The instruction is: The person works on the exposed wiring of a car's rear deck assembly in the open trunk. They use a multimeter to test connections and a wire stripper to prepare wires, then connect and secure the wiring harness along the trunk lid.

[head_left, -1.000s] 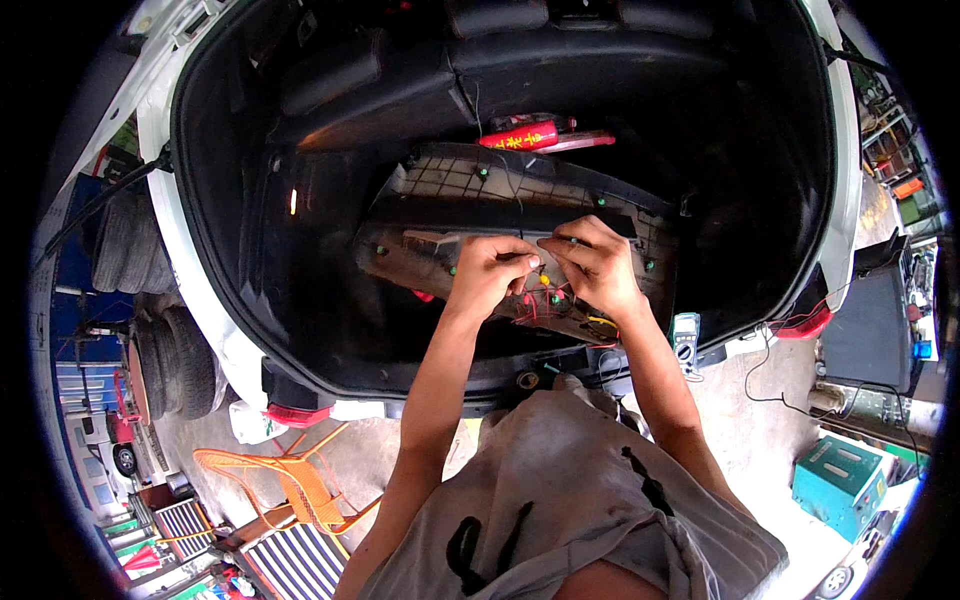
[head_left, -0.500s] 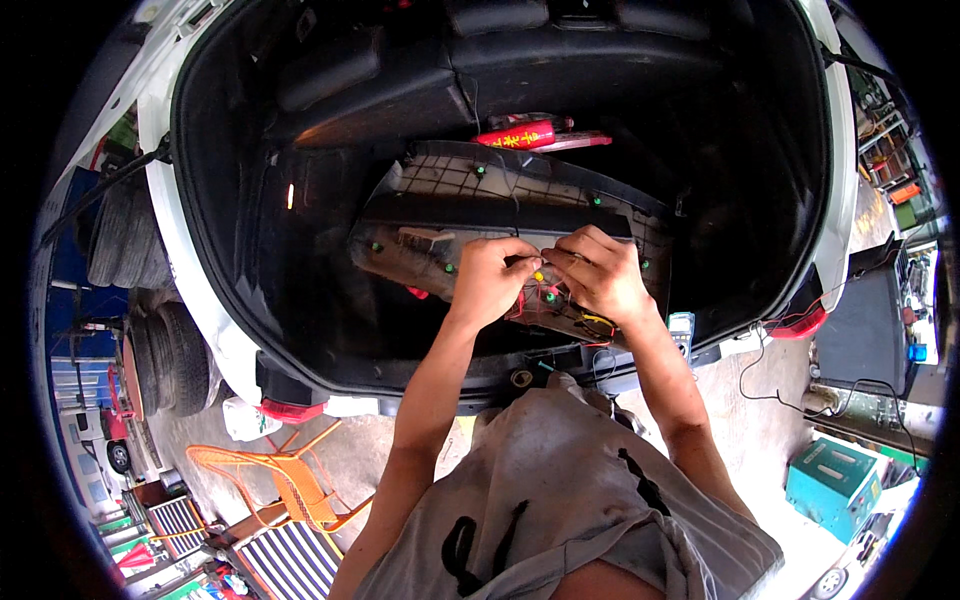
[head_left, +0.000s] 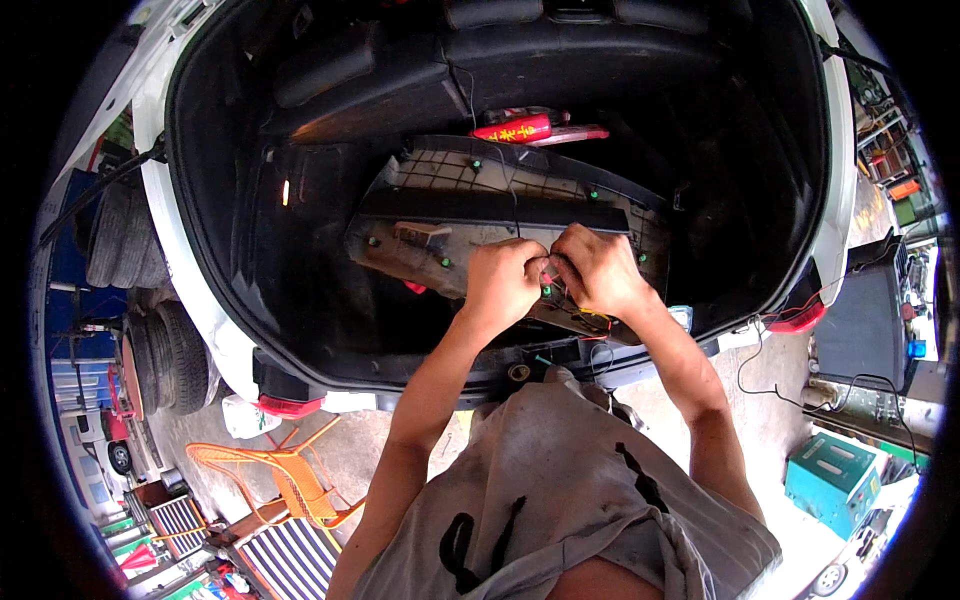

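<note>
My left hand (head_left: 503, 284) and my right hand (head_left: 603, 270) meet over a car's open boot, fingertips pinched close together. A thin dark wire (head_left: 514, 190) hangs down from the rear seat to my fingers, which grip it; its end is hidden between them. Below my hands lies a trim panel (head_left: 420, 209) with green clips, its ribbed back facing up. Thin red and yellow wires (head_left: 597, 322) spread beside my right hand, over the panel's near edge. Partly behind my right forearm shows a pale device with a blue edge (head_left: 681, 318).
A red cylinder (head_left: 515, 130) lies near the rear seat (head_left: 380, 85). The boot sill (head_left: 450, 398) runs between my body and the panel. An orange chair (head_left: 300, 485) and stacked tyres (head_left: 180, 360) stand left; a teal box (head_left: 832, 480) is at right, near a black cable (head_left: 770, 397).
My fingertips have drawn closer together and dipped slightly, with my right hand turned more knuckles-up. The small yellow piece that showed between my hands is now hidden.
</note>
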{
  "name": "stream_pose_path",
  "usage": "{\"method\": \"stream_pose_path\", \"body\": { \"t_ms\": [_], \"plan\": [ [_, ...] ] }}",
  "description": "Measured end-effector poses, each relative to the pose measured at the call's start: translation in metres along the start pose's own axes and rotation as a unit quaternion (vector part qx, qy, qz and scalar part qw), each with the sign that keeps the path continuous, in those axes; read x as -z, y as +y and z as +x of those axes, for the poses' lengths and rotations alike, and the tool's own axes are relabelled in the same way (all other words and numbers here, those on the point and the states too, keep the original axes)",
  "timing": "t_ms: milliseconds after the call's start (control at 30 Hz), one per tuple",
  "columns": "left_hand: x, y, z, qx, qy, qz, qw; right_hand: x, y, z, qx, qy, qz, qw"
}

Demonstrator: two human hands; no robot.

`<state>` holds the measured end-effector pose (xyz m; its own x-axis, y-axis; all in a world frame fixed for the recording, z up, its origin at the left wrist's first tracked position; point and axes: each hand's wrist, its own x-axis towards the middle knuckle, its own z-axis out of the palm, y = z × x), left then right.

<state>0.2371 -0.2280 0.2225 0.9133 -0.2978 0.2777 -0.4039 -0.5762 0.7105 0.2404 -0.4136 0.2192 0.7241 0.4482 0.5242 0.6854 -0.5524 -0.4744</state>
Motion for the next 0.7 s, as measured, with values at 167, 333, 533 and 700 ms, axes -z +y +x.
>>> {"method": "stream_pose_path", "body": {
  "t_ms": [167, 333, 533, 700],
  "plan": [
    [-0.007, -0.003, -0.007, -0.096, 0.013, 0.124, 0.988, -0.005, 0.008, -0.018, -0.257, -0.015, 0.213, 0.943],
    [0.001, -0.005, -0.004, -0.071, 0.033, 0.010, 0.997, 0.004, 0.006, -0.022, -0.183, 0.059, 0.118, 0.974],
    [0.000, -0.003, -0.003, -0.065, 0.027, 0.004, 0.997, 0.014, 0.002, -0.011, 0.100, 0.026, -0.084, 0.991],
    [-0.001, -0.002, -0.006, -0.078, 0.034, 0.023, 0.996, 0.009, 0.009, -0.013, 0.143, 0.019, -0.099, 0.985]
  ]
}}
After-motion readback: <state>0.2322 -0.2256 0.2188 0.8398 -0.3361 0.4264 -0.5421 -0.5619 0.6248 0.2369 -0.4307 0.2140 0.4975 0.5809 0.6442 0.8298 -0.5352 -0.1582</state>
